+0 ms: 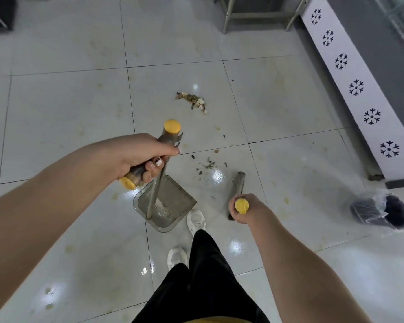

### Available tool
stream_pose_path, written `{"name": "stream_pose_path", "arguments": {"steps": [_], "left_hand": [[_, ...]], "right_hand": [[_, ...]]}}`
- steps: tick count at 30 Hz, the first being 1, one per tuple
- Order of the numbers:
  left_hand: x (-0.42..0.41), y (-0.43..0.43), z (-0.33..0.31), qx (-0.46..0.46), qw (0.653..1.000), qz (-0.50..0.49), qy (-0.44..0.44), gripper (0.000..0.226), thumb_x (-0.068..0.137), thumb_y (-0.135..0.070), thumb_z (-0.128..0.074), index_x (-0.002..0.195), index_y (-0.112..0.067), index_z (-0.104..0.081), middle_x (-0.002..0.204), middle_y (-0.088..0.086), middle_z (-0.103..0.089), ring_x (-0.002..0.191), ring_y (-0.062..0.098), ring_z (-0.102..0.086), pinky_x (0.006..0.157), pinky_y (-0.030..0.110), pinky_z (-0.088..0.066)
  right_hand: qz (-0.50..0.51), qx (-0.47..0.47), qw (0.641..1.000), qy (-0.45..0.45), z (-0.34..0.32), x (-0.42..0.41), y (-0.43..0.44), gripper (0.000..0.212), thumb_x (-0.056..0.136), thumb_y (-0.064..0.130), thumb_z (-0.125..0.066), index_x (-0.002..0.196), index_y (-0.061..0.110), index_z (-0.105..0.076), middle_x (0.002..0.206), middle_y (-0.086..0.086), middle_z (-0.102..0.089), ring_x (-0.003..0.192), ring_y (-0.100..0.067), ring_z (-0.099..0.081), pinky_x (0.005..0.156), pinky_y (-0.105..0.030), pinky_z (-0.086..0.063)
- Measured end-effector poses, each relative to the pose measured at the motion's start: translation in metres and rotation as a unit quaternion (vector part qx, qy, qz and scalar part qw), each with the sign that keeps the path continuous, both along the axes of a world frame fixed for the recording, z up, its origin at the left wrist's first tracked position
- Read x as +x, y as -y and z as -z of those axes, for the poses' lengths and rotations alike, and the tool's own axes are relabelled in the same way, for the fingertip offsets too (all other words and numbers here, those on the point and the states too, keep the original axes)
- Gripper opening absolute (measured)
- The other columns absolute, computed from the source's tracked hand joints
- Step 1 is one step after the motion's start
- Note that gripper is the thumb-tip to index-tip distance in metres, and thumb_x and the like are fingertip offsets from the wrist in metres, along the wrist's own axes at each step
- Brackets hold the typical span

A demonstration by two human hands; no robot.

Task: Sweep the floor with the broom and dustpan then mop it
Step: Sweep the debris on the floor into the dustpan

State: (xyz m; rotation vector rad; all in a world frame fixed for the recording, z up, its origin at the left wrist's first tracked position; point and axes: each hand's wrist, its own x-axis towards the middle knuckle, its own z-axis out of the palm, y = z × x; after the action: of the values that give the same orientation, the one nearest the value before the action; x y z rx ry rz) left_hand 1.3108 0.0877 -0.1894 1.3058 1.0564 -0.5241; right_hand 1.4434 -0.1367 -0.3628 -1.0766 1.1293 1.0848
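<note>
My left hand grips the grey, yellow-capped handle of the dustpan, whose grey pan rests on the white tiled floor just in front of my feet. My right hand is closed around the yellow top of the broom handle. The broom head touches the floor to the right of the pan. A small pile of food scraps lies further ahead, and loose crumbs are scattered between the pile and the broom head.
A white cabinet base with snowflake cut-outs runs along the right. A dark bin lined with a clear bag lies on the floor at right. Metal table legs stand at the top. Yellowish stains dot the tiles.
</note>
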Motion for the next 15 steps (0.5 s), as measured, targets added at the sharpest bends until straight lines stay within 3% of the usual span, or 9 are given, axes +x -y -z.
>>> {"name": "stream_pose_path", "arguments": {"steps": [3, 6, 15], "left_hand": [[0.023, -0.015, 0.000, -0.003, 1.000, -0.016, -0.004, 0.031, 0.088, -0.028, -0.060, 0.066, -0.015, -0.042, 0.040, -0.005, -0.035, 0.027, 0.004, -0.028, 0.030, 0.013, -0.026], [0.050, -0.036, 0.000, 0.002, 0.999, -0.025, -0.020, 0.034, 0.088, -0.028, -0.060, 0.063, -0.016, -0.040, 0.039, -0.005, -0.036, 0.026, 0.004, -0.029, 0.031, 0.012, -0.027], [0.099, -0.093, 0.001, 0.004, 0.999, -0.009, -0.047, 0.036, 0.087, -0.032, -0.060, 0.062, -0.017, -0.040, 0.042, -0.006, -0.036, 0.029, 0.005, -0.028, 0.031, 0.016, -0.026]], "right_hand": [[-0.019, -0.003, 1.000, -0.009, 0.008, 0.020, -0.028, 0.014, 0.095, 0.004, -0.041, 0.085, 0.006, -0.051, 0.050, -0.008, -0.055, 0.042, -0.015, -0.055, 0.029, -0.021, -0.043], [-0.015, -0.011, 1.000, -0.012, 0.015, 0.048, -0.063, 0.009, 0.095, 0.006, -0.045, 0.094, 0.007, -0.054, 0.071, -0.007, -0.056, 0.058, -0.013, -0.055, 0.031, -0.023, -0.046], [-0.004, 0.028, 0.999, -0.027, 0.022, 0.102, -0.156, 0.016, 0.098, 0.013, -0.041, 0.085, 0.013, -0.051, 0.070, -0.003, -0.056, 0.060, -0.012, -0.054, 0.032, -0.026, -0.047]]}}
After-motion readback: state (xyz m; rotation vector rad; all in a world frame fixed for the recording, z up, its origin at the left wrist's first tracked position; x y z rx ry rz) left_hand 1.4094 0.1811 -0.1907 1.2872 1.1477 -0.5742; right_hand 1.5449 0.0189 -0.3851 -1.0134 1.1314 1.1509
